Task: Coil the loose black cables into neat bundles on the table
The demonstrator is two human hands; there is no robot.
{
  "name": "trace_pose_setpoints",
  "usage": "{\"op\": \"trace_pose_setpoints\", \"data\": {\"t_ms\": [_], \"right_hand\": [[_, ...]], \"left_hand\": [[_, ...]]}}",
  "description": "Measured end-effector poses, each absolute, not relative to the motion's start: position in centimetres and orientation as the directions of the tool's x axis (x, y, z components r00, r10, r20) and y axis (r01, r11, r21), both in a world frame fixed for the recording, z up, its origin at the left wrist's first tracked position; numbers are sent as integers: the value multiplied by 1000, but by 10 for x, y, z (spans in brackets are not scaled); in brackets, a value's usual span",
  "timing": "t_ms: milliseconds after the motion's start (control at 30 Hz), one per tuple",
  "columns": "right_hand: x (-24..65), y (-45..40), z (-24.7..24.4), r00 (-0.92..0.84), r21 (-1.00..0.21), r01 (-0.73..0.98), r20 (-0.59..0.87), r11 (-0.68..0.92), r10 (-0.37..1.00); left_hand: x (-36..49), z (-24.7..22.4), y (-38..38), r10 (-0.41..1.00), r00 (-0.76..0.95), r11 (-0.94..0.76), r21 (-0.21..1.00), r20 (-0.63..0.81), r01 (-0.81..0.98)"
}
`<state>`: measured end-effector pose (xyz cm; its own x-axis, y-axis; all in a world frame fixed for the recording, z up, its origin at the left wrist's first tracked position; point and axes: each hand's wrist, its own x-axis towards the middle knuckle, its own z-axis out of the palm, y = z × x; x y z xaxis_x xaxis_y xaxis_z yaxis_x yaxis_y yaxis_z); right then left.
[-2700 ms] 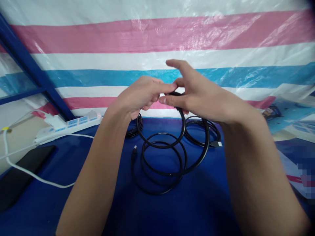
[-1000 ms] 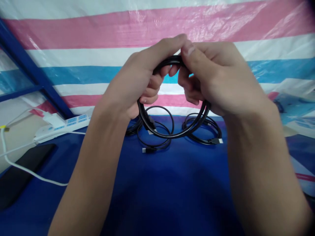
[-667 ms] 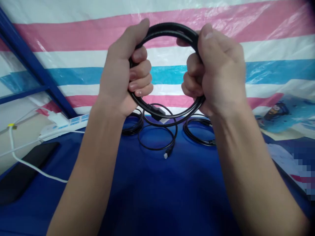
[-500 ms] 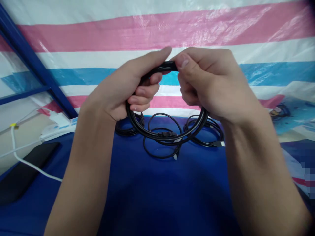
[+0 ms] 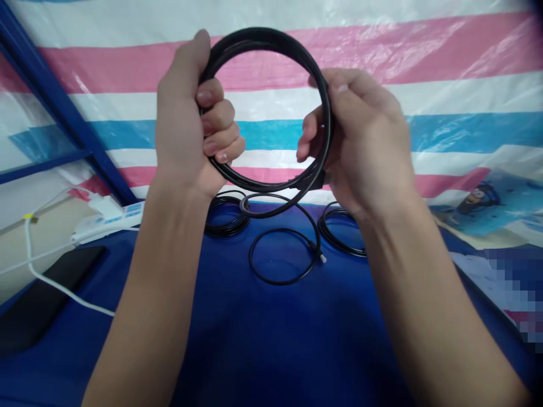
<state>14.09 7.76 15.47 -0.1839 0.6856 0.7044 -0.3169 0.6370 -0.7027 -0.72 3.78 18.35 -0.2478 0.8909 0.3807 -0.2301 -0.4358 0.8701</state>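
Note:
Raised above the table, a black cable [image 5: 263, 38] is wound into a round coil of several turns. My left hand [image 5: 182, 113] wraps its fingers around the coil's left side, thumb pointing up. At the right side, my right hand [image 5: 373, 133] pinches the coil between thumb and forefinger, its other fingers loosely curled. A dark connector [image 5: 314, 180] shows at the coil's lower right, beside my right palm. From the coil a loose length hangs down to a loop on the blue table [image 5: 271, 345], where a pale-tipped plug [image 5: 321, 257] lies.
Two more black cable coils lie behind, one on the left [image 5: 227, 230] and one on the right [image 5: 339, 246], partly hidden by my forearm. A white power strip [image 5: 123, 220], white cord [image 5: 63, 291] and black flat object [image 5: 46, 299] are left. A striped sheet [image 5: 271, 135] hangs behind.
The coil has risen and turned to face me as a full ring. My hands have moved apart, from meeting at its top to holding opposite sides. The loose length has shifted on the table.

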Motion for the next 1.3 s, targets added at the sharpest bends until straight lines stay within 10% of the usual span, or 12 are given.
{"op": "trace_pose_setpoints", "data": {"t_ms": [300,600,900,1033,1300], "right_hand": [[135,89,146,-265,-819,-420,522,391,811],[117,62,158,-287,-662,-735,499,146,817],[174,70,172,-443,-932,-63,348,358,826],[185,73,168,-507,-794,381,248,473,826],[177,70,168,-448,-551,609,355,571,820]], "left_hand": [[-4,186,35,791,-389,-588,764,473,-267],[21,171,38,729,-439,-683,597,526,-421],[8,171,38,883,144,-434,893,448,-115],[7,167,38,897,232,-427,873,375,238],[20,156,38,822,151,-565,751,550,341]]}}
